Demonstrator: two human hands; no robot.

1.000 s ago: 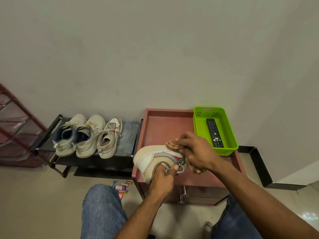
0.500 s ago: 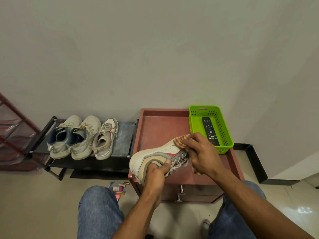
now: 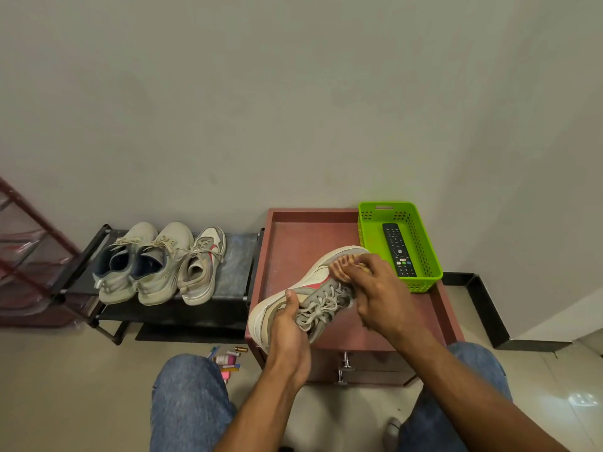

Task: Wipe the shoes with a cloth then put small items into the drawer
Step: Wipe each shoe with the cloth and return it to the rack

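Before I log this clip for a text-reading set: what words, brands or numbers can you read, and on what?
None can be read.
Remote control in the green basket: button markings too small.
Small items on the floor: labels blurred.
Held shoe: red stripe, no legible brand.

Cabinet top (image 3: 293, 256): green basket (image 3: 424, 275). Rack (image 3: 235, 265): three shoes (image 3: 153, 265).

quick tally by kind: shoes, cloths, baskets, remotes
shoes: 4, one held in the left hand over the cabinet, three on the rack
cloths: 1, gripped by the right hand
baskets: 1
remotes: 1
total: 7
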